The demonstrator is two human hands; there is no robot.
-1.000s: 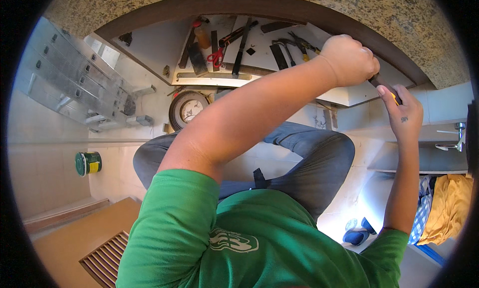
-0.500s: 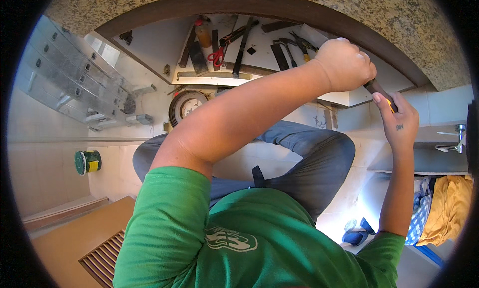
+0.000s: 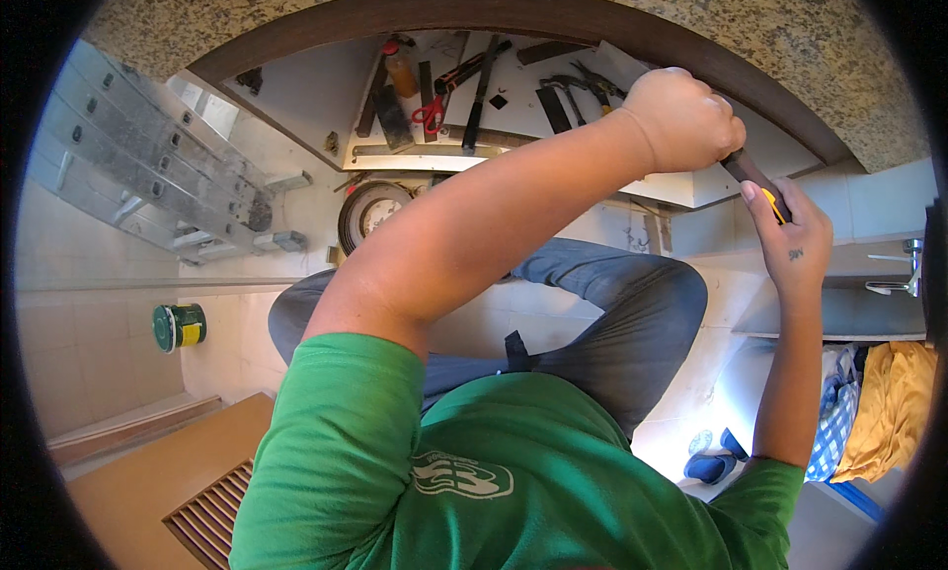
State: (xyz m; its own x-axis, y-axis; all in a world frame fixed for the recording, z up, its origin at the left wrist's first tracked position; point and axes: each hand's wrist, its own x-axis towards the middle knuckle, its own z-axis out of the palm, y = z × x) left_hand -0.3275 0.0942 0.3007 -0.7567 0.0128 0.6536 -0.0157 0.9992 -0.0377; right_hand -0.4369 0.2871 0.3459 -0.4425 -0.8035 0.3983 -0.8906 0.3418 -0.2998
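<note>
At right, my right hand grips the near end of a dark strip, slanting far and left toward my left hand. That fist is curled closed; its contents I cannot tell.

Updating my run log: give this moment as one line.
left hand: closed on dark strip | right hand: gripping it | cabinet: scissors, bottle

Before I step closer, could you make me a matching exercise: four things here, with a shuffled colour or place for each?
Things:
1. Dark piece
2. Scissors
3. Bucket
4. Cloth

Colours and places:
A. Green with a yellow patch
B. Orange-yellow, far right
C. Held in the right hand
D. Red-handled

Pairs: 1-C, 2-D, 3-A, 4-B
</note>
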